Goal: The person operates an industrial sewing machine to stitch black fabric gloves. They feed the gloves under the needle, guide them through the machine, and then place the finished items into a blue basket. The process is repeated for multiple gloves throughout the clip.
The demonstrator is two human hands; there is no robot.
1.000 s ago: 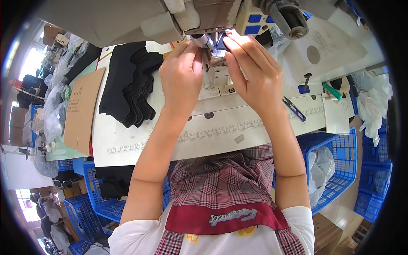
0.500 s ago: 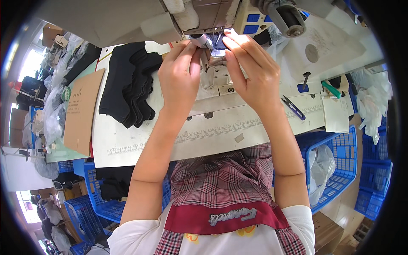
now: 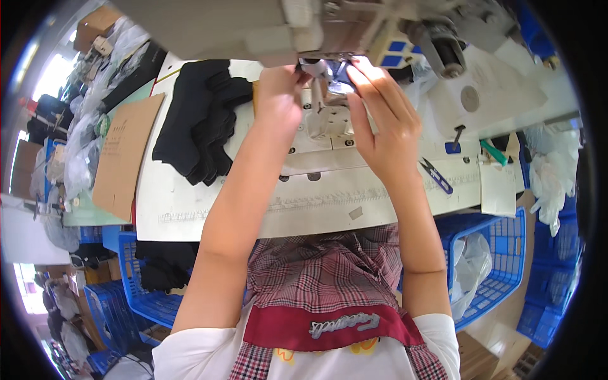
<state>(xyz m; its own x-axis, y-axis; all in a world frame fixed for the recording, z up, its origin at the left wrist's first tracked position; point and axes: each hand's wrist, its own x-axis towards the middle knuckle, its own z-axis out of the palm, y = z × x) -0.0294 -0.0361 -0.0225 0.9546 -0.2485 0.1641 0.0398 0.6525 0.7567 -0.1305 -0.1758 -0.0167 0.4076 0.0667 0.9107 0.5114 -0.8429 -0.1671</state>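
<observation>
Beneath the sewing machine (image 3: 253, 31), our dark blue cloth (image 3: 342, 71) lies by the needle. Our right hand (image 3: 387, 117) reaches its right edge, thumb set apart; we cannot tell whether the fingertips pinch it. Our left hand (image 3: 282, 95), flatter earlier, is now blurred and curled, its grip hidden. Black fabric pieces (image 3: 196, 120) stay stacked on the worktop (image 3: 253, 221).

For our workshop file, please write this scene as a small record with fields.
Station: sewing machine over white table
Left hand: beside the needle area, blurred; grip unclear
Right hand: fingertips at dark fabric
Table, left: black fabric stack
Table, right: thread snips
Below table: blue basket holding clear plastic
</observation>
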